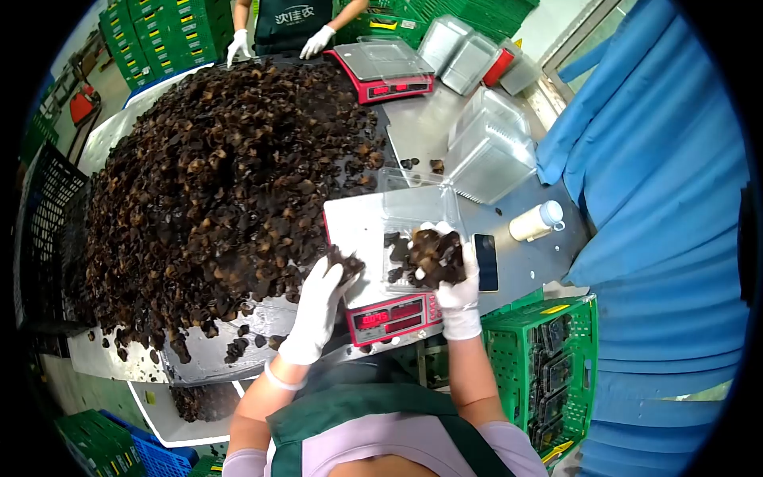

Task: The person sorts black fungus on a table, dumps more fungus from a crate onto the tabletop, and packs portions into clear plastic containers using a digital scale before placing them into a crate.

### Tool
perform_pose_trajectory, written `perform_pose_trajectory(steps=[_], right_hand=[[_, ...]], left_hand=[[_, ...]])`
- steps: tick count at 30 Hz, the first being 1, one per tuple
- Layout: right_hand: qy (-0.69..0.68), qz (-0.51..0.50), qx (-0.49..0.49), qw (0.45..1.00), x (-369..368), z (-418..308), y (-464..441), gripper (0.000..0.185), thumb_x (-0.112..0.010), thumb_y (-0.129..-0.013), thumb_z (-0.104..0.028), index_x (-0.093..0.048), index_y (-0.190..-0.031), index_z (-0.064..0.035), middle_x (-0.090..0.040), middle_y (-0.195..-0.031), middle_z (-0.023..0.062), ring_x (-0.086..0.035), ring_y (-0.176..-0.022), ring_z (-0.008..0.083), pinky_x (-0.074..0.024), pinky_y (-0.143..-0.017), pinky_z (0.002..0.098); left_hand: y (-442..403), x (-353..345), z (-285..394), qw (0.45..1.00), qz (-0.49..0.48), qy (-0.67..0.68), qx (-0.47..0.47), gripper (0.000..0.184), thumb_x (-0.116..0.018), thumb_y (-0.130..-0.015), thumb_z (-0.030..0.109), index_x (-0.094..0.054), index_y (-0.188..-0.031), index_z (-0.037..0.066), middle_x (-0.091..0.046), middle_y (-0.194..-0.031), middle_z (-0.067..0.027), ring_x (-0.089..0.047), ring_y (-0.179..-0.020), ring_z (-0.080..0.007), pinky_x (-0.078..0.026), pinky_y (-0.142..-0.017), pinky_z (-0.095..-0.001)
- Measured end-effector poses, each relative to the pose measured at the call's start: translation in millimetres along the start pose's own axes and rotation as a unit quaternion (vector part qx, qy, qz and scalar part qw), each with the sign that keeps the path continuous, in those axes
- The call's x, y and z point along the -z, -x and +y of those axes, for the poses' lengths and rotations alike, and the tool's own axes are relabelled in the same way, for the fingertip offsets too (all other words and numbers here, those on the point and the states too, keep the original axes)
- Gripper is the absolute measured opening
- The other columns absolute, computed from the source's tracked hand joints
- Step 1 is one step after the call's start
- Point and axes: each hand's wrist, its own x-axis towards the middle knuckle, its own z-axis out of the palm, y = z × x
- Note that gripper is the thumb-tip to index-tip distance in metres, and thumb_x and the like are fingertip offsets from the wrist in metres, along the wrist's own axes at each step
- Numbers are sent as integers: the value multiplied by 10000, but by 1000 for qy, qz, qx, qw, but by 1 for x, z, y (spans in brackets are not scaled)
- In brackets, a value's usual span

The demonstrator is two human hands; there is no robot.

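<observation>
My left hand (316, 306), in a white glove, is closed on a small bunch of dark wood ear mushrooms (347, 265) at the left edge of a red digital scale (350, 222). A larger clump of brown wood ear mushrooms (436, 256) is gripped by my gloved right hand (461, 292), above a clear plastic box (420, 208). The box sits on the scale's plate with its lid folded back, and a few dark pieces lie in it. Red digits glow on the scale's display (389, 315). A big heap of wood ear mushrooms (230, 175) covers the table to my left.
Stacked clear boxes (493, 151), a phone (485, 262) and a bottle (536, 222) stand to the right. Across the table, a gloved co-worker (290, 32) is beside a second scale (385, 67). A green crate (584, 358) with packed boxes is below right; a blue curtain (660, 159) hangs beyond.
</observation>
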Motion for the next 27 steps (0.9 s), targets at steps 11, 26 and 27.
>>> perform_pose_trajectory(steps=[11,26,27], right_hand=[[589,-96,135,791,47,-36,-25,179,-609,-859,-77,-679,-1016,-29,-668,-1036,115,-607,-1000,245,-466,-889,340],[877,-110,77,462,34,-63,0,817,-794,-619,-332,-470,-1339,-124,-414,-1391,174,-339,-1299,429,-309,-1057,489],[883,-101,72,452,39,-69,2,812,-788,-627,-283,-455,-1353,-135,-398,-1401,190,-331,-1301,444,-317,-1052,488]], left_hand=[[-41,-39,-57,680,-21,-655,-329,456,-670,-795,141,-569,-1238,101,-574,-1213,-123,-508,-1160,-314,-345,-1020,-434],[45,9,-32,697,-24,-664,-271,417,-757,-709,92,-630,-1101,26,-575,-1241,-150,-493,-1221,-335,-414,-1000,-414],[56,18,-31,700,-11,-666,-258,417,-757,-705,88,-633,-1099,30,-584,-1228,-144,-499,-1216,-334,-416,-998,-412]])
